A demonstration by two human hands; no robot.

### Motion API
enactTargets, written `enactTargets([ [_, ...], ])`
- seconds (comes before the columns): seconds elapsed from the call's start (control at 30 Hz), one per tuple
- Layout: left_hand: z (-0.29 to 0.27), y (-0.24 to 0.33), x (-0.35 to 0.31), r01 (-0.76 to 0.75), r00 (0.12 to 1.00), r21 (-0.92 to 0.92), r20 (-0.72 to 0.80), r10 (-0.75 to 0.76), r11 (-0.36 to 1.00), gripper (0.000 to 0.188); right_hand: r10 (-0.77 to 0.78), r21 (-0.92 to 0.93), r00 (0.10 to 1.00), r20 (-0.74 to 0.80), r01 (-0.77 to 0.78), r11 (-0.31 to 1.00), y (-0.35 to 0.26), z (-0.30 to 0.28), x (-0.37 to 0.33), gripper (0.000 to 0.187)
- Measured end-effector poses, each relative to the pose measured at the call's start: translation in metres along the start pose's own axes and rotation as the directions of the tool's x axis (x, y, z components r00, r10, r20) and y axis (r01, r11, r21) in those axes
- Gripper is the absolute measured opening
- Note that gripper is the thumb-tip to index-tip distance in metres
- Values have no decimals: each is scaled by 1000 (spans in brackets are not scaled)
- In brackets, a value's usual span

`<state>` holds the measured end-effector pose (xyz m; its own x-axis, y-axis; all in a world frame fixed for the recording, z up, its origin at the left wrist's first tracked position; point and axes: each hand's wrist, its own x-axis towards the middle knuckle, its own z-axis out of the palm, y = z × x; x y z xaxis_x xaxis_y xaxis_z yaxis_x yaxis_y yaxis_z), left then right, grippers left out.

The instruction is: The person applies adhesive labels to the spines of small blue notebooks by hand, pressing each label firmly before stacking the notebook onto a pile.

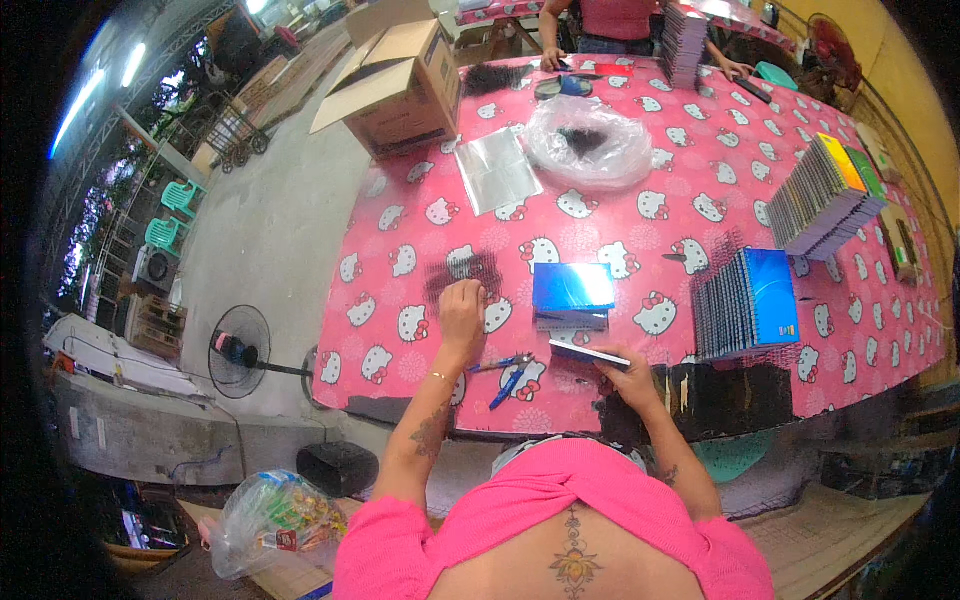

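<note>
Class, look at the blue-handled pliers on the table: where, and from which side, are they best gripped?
Probably by both blue handles, from the near left: the pliers lie with those handles spread, one toward the left, one toward the person, their head pointing away.

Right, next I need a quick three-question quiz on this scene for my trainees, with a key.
1. What does the right hand hold?
2. True or false: the left hand is on the blue notebooks.
3. Which is nearest the right hand?
A) fan
B) blue-handled tool
C) carton

Key:
1. A pad of paper.
2. False; it is at the black coils.
3. B.
</note>
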<state>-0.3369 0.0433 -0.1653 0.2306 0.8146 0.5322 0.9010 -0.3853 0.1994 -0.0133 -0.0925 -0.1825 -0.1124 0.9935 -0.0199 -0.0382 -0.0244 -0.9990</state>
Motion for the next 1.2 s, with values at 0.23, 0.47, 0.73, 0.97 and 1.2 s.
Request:
enactTargets([
  [0.23, -33, 53, 5, 224, 974, -341, 53, -220, 913, 33, 193, 56, 981, -24, -192, 980, -6, -10, -1, 25],
  [0.47, -90, 134, -4, 121, 978, -617, 206, 12, 778, 16, 139, 217, 988, -63, -122, 968, -39, -9, -10, 28],
  [0.73, -94, 135, -3, 136, 970, -593, 242, 14, 794, 18, 46, 118, 995, -86, -36, 992, -60, -6, -13, 26],
  [0.97, -106, 130, 7, 64, 955, -662, 258, 146, 747, 21, 103, 160, 994, -33, -96, 982, -65, -8, -16, 24],
  [1.2, -118, 122, 22, 29, 836, -607, 451, 314, 794, 24, 91, 120, 995, 31, -94, 988, -71, -12, -16, 25],
])
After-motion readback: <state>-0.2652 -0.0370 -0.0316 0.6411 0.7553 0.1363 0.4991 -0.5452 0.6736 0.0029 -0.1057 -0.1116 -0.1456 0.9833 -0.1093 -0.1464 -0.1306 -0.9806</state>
